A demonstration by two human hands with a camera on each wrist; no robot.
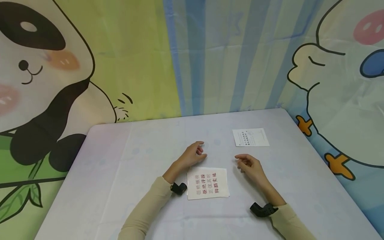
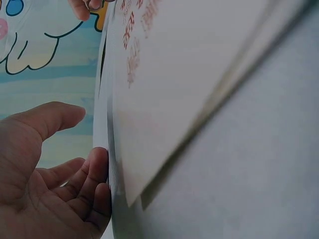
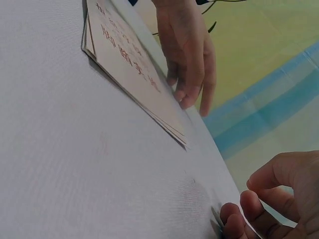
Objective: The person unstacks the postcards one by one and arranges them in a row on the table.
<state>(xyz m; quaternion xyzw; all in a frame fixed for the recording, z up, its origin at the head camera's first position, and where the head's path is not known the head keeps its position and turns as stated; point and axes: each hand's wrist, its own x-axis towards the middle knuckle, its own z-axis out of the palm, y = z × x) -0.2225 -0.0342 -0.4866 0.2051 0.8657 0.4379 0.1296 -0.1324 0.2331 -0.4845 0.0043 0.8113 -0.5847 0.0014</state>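
A small stack of cream sheets (image 1: 222, 186) lies on the table, its top sheet printed with columns of red and paler Chinese characters. Just beyond its upper left corner is my left hand (image 1: 190, 156), fingers loosely bent, thumb apart from them, with nothing held. To the right of the stack, my right hand (image 1: 249, 166) hovers near or rests on the cloth; its fingers curl loosely around nothing. The right wrist view shows several layered edges on the stack (image 3: 119, 50). In the left wrist view, my left fingers (image 2: 99, 164) are beside the sheets, apart from them.
Farther back on the right lies a white sheet (image 1: 258, 137) with small dark characters. A pale cloth covers the table (image 1: 144, 160). Behind it hangs a cartoon backdrop (image 1: 144, 60) with a panda on the left. Black wrist devices (image 1: 264, 210) sit on both wrists.
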